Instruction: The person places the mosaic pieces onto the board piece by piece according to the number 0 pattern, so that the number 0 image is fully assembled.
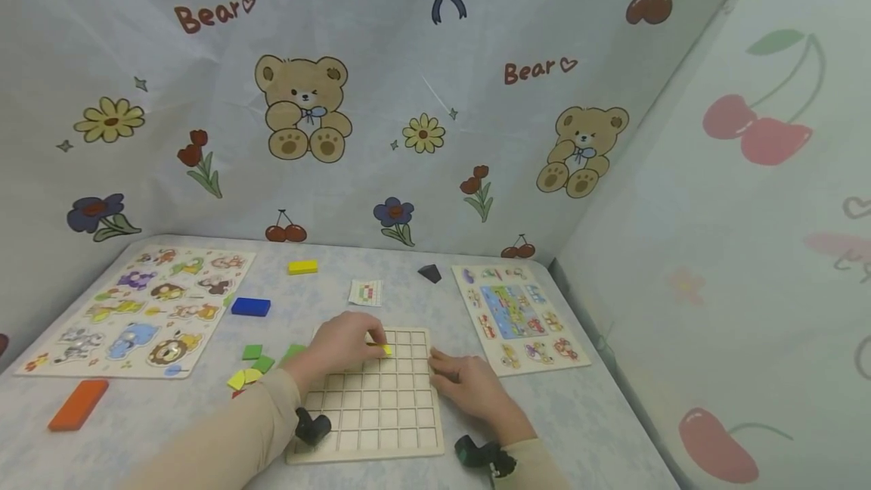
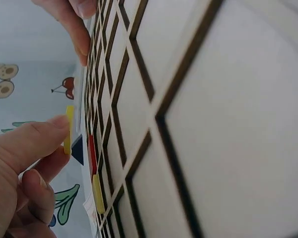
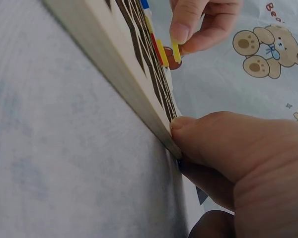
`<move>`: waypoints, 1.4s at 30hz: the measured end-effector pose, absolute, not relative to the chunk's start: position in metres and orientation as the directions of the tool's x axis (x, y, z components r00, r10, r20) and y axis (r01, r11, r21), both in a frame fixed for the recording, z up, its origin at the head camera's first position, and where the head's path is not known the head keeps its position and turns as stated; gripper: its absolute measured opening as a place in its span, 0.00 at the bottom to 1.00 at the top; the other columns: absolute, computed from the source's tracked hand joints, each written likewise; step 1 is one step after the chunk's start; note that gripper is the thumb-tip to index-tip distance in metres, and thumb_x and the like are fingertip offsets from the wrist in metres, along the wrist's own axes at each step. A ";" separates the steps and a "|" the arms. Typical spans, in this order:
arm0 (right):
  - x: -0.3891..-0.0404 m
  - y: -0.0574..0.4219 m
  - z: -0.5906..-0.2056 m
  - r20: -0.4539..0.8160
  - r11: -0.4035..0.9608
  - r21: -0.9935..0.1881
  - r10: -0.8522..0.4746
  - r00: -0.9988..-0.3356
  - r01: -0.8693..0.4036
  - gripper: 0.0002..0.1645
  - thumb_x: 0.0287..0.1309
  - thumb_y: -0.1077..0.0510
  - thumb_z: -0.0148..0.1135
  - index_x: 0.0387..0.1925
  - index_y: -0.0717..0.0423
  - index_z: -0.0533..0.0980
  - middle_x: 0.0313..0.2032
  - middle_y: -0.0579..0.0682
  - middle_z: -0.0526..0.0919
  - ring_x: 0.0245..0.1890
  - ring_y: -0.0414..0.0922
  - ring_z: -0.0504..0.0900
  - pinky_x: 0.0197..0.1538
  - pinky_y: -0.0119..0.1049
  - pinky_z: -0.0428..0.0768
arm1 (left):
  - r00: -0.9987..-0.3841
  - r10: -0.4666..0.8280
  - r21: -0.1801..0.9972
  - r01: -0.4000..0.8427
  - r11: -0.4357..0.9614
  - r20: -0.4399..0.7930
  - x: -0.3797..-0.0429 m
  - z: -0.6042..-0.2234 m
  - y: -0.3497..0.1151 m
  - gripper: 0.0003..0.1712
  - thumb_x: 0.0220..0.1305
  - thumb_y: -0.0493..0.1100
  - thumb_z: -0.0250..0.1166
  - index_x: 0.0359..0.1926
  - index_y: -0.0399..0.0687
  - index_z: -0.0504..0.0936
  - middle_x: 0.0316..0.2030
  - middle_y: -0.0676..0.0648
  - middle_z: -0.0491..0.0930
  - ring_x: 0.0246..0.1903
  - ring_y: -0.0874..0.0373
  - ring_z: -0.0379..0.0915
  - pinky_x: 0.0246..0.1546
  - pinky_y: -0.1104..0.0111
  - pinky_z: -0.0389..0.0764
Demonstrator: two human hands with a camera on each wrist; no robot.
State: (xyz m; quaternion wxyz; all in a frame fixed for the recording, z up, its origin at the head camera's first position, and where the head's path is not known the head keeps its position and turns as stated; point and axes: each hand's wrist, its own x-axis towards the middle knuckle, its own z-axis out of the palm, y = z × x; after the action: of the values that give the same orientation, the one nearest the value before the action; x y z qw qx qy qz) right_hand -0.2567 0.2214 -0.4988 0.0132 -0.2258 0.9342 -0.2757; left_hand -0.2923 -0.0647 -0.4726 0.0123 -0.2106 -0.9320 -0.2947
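My left hand (image 1: 345,345) pinches a small flat yellow tile (image 2: 68,130) between thumb and finger, close over the far part of a wooden grid board (image 1: 381,418). A red tile (image 2: 92,152) and another yellow tile (image 2: 98,194) sit on the board's far part in the left wrist view; in the head view my left hand hides them. My right hand (image 1: 472,386) holds the board's right edge, thumb (image 3: 186,131) on the top and fingers beneath in the right wrist view. Most of the board's square cells show bare wood.
Loose green tiles (image 1: 252,352) and yellow tiles (image 1: 236,379) lie left of the board. A patterned card (image 1: 368,293) lies behind it. Animal puzzle (image 1: 129,316) stands left, another puzzle (image 1: 517,312) right. Blue (image 1: 251,307), yellow (image 1: 302,268) and orange blocks (image 1: 78,404) and a dark piece (image 1: 430,273) lie around.
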 end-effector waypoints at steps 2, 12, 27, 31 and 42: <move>-0.257 0.222 -0.499 0.104 0.743 -0.520 -0.435 -0.895 -0.421 0.23 0.69 0.45 0.64 0.61 0.46 0.82 0.66 0.41 0.78 0.66 0.49 0.78 0.65 0.52 0.76 | -0.908 0.396 0.545 0.404 0.735 0.139 -0.292 -0.471 -0.061 0.08 0.60 0.50 0.77 0.30 0.70 0.85 0.35 0.65 0.83 0.33 0.67 0.77 0.33 0.63 0.78; -0.258 0.222 -0.498 0.098 0.738 -0.529 -0.436 -0.894 -0.418 0.22 0.70 0.46 0.63 0.61 0.46 0.81 0.67 0.42 0.77 0.66 0.48 0.78 0.65 0.50 0.77 | -0.896 0.420 0.497 0.434 0.752 0.147 -0.293 -0.471 -0.050 0.04 0.62 0.47 0.75 0.31 0.64 0.88 0.36 0.62 0.83 0.32 0.66 0.76 0.31 0.64 0.78; -0.257 0.222 -0.498 0.117 0.741 -0.503 -0.451 -0.885 -0.444 0.22 0.70 0.47 0.64 0.61 0.46 0.82 0.66 0.42 0.78 0.64 0.49 0.79 0.64 0.50 0.78 | -0.907 0.403 0.512 0.404 0.758 0.120 -0.294 -0.470 -0.048 0.05 0.61 0.46 0.76 0.29 0.64 0.89 0.32 0.63 0.84 0.29 0.66 0.74 0.31 0.64 0.78; -0.256 0.222 -0.497 0.117 0.735 -0.510 -0.456 -0.882 -0.447 0.22 0.70 0.48 0.64 0.61 0.47 0.82 0.66 0.42 0.78 0.64 0.48 0.79 0.63 0.49 0.78 | -0.909 0.398 0.506 0.403 0.762 0.125 -0.293 -0.469 -0.049 0.05 0.61 0.45 0.76 0.30 0.63 0.90 0.33 0.62 0.85 0.31 0.66 0.75 0.32 0.63 0.79; -0.256 0.222 -0.496 0.114 0.739 -0.513 -0.445 -0.888 -0.436 0.22 0.70 0.47 0.64 0.62 0.47 0.81 0.66 0.42 0.78 0.65 0.48 0.78 0.65 0.49 0.77 | -0.966 0.224 0.657 0.251 0.711 0.126 -0.283 -0.458 -0.068 0.06 0.65 0.51 0.72 0.42 0.63 0.91 0.54 0.54 0.84 0.50 0.53 0.81 0.43 0.56 0.82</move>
State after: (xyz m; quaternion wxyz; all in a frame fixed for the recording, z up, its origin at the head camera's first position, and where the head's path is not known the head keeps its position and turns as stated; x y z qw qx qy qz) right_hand -0.2559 0.2219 -0.4958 0.0082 -0.2364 0.9324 -0.2733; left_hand -0.2834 -0.0676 -0.4580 0.0186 -0.1283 -0.9247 -0.3579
